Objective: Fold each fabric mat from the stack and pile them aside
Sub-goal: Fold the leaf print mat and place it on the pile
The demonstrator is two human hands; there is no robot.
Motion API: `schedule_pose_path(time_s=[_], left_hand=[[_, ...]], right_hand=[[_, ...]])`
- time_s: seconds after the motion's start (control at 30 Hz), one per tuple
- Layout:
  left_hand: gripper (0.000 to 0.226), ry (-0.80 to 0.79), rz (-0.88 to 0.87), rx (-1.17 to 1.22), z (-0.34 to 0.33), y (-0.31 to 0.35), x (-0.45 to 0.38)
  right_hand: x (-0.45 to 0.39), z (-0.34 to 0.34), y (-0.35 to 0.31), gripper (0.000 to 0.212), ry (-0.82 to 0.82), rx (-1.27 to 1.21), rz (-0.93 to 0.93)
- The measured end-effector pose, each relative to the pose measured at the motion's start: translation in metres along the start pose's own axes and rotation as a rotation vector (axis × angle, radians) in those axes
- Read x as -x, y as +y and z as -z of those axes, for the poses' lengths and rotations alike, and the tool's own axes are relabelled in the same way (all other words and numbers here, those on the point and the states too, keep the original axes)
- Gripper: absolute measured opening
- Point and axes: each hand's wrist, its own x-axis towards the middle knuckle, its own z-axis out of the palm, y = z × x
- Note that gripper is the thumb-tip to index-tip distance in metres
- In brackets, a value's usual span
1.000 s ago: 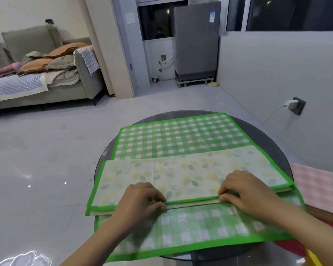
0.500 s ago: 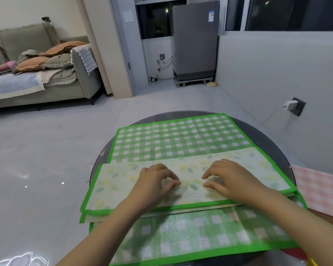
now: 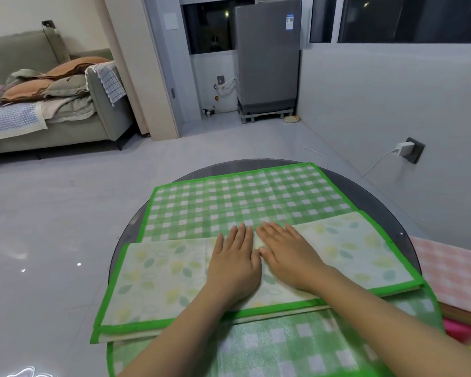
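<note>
Under both flat hands, left (image 3: pixel 233 263) and right (image 3: pixel 290 255): folded mat (image 3: pixel 161 281).

We see open checked mat (image 3: pixel 250 197) beyond our fingers, pink pile (image 3: pixel 452 270) crowding the right, floor (image 3: pixel 52 213) free left.

Home living room: sofa (image 3: pixel 65 115), fridge (image 3: pixel 267 55)

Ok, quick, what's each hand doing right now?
Left hand: open, fingers flat, pressing on the folded mat.
Right hand: open, fingers flat, pressing on the same mat.
</note>
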Motion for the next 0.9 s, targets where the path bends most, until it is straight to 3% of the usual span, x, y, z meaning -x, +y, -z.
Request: schedule_pose_path(time_s=[0.5,0.8,0.9], left_hand=[[0.055,0.006,-0.012,-0.003,0.001,-0.002,0.002],[0.055,0.0,-0.003,-0.003,0.003,0.001,0.003],[0.055,-0.013,-0.003,0.002,0.004,0.002,0.004]], right_hand=[[0.028,0.018,0.103,0.055,0.018,0.04,-0.323],[0.029,0.021,0.097,0.056,0.008,0.005,-0.355],[0.024,0.019,0.065,0.054,0.059,-0.049,-0.235]])
